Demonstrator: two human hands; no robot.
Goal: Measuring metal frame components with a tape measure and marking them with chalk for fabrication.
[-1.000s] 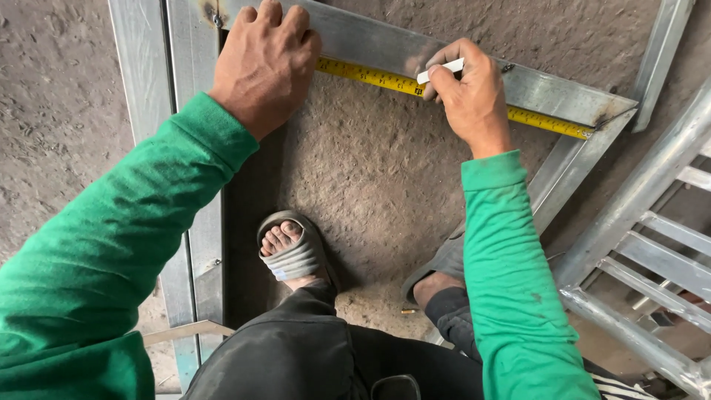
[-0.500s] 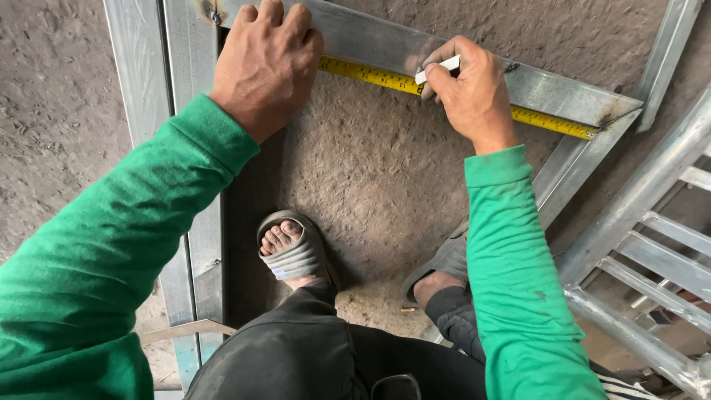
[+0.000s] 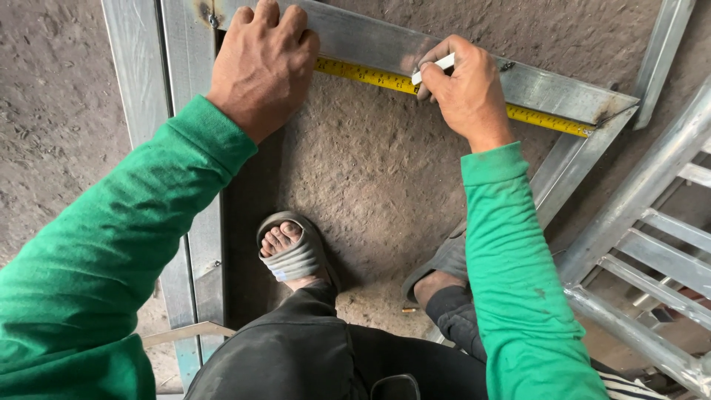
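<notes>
One metal frame (image 3: 570, 96) is laid on the concrete floor (image 3: 370, 178), and along its top bar one yellow tape measure (image 3: 370, 76) is stretched left to right. The tape's left end is pressed down by the flat, fingers-together left hand (image 3: 263, 67). One white marker (image 3: 433, 69) is pinched in the right hand (image 3: 466, 92), its tip touching the bar just above the tape.

yellow tape measure (image 3: 444, 89) with black marks, white marker (image 3: 432, 69), silver-grey metal frame (image 3: 548, 92), green sleeves (image 3: 511, 244), grey sandal (image 3: 292, 252).
</notes>
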